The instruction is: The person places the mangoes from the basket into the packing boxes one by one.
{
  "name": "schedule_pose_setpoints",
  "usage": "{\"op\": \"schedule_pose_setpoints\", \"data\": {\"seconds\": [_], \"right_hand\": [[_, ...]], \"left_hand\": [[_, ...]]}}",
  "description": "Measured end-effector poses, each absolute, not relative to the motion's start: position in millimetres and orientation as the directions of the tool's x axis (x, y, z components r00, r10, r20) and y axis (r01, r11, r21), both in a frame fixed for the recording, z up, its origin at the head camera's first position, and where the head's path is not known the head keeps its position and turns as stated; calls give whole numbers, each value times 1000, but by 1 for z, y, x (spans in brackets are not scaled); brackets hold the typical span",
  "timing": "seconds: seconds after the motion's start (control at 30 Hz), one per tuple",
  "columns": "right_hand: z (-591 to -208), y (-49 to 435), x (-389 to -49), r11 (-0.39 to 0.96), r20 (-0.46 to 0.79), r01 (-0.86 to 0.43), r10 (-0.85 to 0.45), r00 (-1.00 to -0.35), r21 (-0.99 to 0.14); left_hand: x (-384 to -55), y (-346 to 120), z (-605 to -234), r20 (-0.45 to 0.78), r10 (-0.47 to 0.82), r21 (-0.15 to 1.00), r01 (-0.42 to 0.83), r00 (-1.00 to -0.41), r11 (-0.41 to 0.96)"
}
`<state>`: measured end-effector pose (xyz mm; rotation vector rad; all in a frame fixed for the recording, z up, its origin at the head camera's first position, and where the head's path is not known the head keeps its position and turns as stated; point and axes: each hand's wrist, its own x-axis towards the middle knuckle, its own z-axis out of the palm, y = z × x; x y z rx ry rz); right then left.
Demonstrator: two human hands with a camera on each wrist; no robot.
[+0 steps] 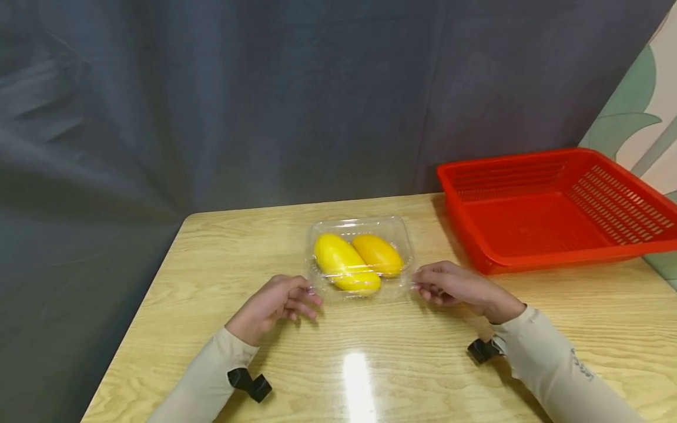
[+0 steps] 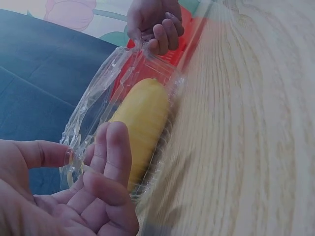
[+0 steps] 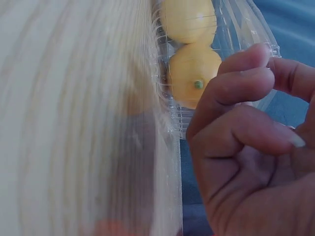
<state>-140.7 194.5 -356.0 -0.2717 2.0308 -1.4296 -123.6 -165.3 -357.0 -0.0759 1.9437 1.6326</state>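
Note:
A transparent plastic clamshell box [image 1: 359,225] stands on the table with two yellow mangoes inside. The longer mango [image 1: 338,258] slants on the left; the more orange mango [image 1: 378,254] lies beside it on the right. At the box's front left corner, my left hand [image 1: 285,299] pinches the edge of the clear lid [image 2: 93,103] between thumb and finger, its other fingers held loosely in front of the box. My right hand [image 1: 449,286] pinches the lid's edge at the front right corner, with the remaining fingers curled in. In the right wrist view, a green stem end shows on one mango [image 3: 192,73].
A red slotted plastic basket [image 1: 476,235] stands at the right rear of the wooden table [image 1: 222,258]. Behind the table hangs a dark grey-blue cloth [image 1: 317,106]. Part of a painted wall [image 1: 629,111] shows at the far right.

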Motion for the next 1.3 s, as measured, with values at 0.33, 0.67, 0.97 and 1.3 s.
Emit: {"op": "schedule_pose_setpoints", "data": {"seconds": [0.33, 0.67, 0.97, 1.3], "right_hand": [[-357, 199, -136, 374, -372, 189, -513, -774, -908], [-360, 198, -138, 334, -351, 196, -511, -784, -922], [-363, 194, -137, 301, -333, 194, -533, -777, -934], [-360, 190, -140, 306, -329, 182, -547, -770, -934]], "left_hand": [[-122, -160, -362, -424, 352, 905, -370, -835, 212], [-131, -160, -359, -409, 314, 908, -348, -857, 232], [-128, -158, -364, -396, 282, 913, -343, -874, 220], [-121, -159, -358, -395, 227, 908, -342, -890, 240]]}}
